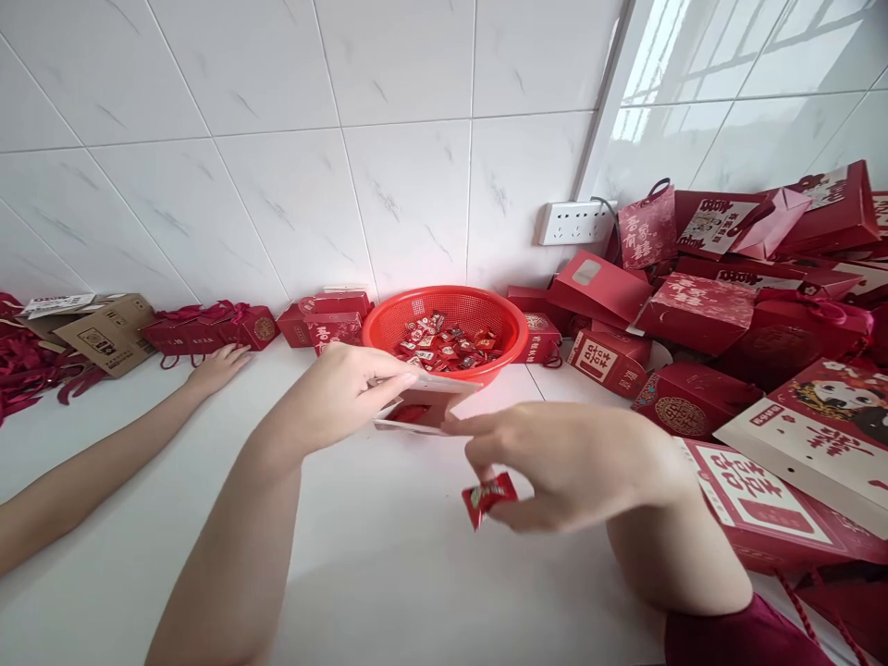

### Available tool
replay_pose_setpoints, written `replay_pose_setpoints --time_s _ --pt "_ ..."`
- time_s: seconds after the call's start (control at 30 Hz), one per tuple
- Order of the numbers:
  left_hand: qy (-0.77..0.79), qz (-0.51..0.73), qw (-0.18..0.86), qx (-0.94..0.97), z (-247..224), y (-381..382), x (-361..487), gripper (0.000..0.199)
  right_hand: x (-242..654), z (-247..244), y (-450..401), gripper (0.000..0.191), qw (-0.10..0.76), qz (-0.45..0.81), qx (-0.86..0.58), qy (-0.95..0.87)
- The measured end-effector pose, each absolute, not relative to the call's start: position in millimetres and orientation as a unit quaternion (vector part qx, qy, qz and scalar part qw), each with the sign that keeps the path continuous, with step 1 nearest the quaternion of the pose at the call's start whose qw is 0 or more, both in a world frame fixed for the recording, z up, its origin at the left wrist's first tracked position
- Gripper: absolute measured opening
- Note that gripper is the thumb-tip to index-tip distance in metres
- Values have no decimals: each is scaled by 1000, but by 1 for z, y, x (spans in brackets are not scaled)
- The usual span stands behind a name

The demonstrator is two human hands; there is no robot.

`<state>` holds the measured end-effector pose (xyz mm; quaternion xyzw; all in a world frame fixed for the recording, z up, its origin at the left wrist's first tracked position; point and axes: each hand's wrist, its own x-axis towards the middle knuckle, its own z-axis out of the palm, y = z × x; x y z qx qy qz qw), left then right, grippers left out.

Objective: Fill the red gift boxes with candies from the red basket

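Note:
My left hand (333, 393) is closed on the near-left edge of a small open gift box (444, 396), tilted so its inside faces me. Something red lies in the box. Between the fingers of my right hand (575, 462) is a red-wrapped candy (489, 498), held low above the white table, to the right of the box. The forefinger of that hand reaches to the box's right edge. Just behind the box stands a red plastic basket (513, 344) with many wrapped candies (444, 342) inside.
Another person's hand (219, 368) rests on the white table (388, 555) at the left, beside red boxes (208, 331). A brown cardboard box (107, 335) stands farther left. Red gift boxes and bags (700, 314) pile up at the right, below a power strip (577, 224) on the tiled wall.

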<state>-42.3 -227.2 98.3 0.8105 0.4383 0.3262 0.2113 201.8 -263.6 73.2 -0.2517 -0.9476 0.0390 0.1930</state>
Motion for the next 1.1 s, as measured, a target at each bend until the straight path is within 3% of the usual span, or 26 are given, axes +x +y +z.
replay_pose_setpoints --time_s 0.1,0.2,0.37,0.5,0.6,0.8,1.1 --pt "406 227 107 879 114 -242 -48 26 193 80 -283 11 25 75 -242 -967" --pt "406 189 66 892 124 -250 -52 29 189 86 -288 13 -9 108 -248 -963" --pt "394 177 75 899 119 -246 -49 33 190 86 -282 16 40 117 -346 -930" --pt "379 150 171 897 106 -237 -37 42 190 89 -274 22 95 129 -396 -904" --pt "391 124 223 884 98 -232 -30 43 190 90 -266 20 76 147 -425 -890" --pt "435 103 197 872 94 -226 -33 41 188 83 -256 28 57 105 -439 -890" --pt "464 -51 286 837 87 -225 -32 46 191 85 -260 23 47 123 -386 -913"
